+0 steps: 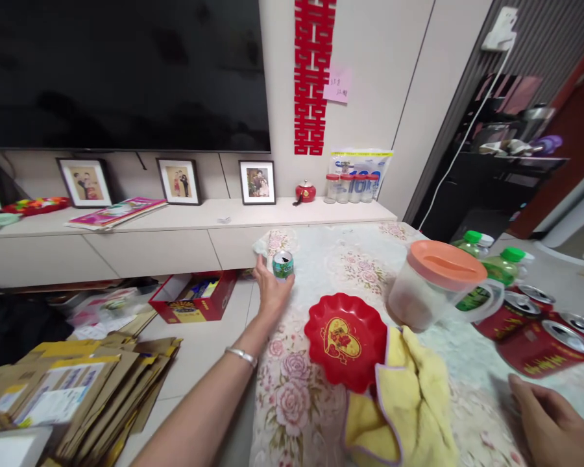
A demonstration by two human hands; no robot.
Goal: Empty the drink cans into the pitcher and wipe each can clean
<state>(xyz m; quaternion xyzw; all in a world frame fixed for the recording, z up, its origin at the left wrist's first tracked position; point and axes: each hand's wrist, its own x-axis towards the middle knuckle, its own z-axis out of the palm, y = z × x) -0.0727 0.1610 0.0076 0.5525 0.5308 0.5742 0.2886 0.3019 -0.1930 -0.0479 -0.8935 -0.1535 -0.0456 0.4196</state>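
At the table's left edge, my left hand (272,288) is closed round a small green can (283,266), fingers on its left side and thumb at its right. The can stands upright with its top opened. A silver bangle sits on that wrist. My right hand (557,421) is at the lower right, partly cut off by the frame, fingers loosely bent and apart with nothing visible in them. Closest to it are several red drink cans (545,347). Between my hands lie a red scalloped plate (316,334) and a crumpled yellow cloth (413,395).
A plastic pitcher (413,292) with an orange lid stands right of the plate, green-capped bottles (503,263) behind it. A floral tablecloth (292,402) covers the table. Beyond is a low white cabinet (185,224) with framed photos. Flattened cardboard (121,389) and a red box (189,311) lie on the floor.
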